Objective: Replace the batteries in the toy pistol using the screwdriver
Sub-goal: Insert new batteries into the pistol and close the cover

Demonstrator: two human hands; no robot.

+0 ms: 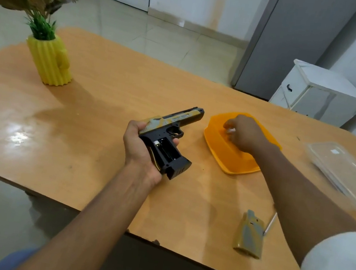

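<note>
My left hand (139,149) grips the toy pistol (170,133) by the back of its handle, just above the wooden table (81,119). The pistol is black with a camouflage slide, and its barrel points to the far right. Its battery compartment lies open and faces up. My right hand (242,133) reaches over the orange tray (228,161), fingers curled round a small white object that looks like a battery (231,130). The camouflage grip cover (250,233) lies near the front edge. The screwdriver's thin metal shaft (270,223) shows beside it, its handle hidden under my right arm.
A yellow ribbed vase (50,61) with artificial flowers stands at the far left of the table. A clear plastic lidded box (346,171) sits at the right edge. Beyond the table stand a white drawer unit (319,92) and a grey cabinet (291,43).
</note>
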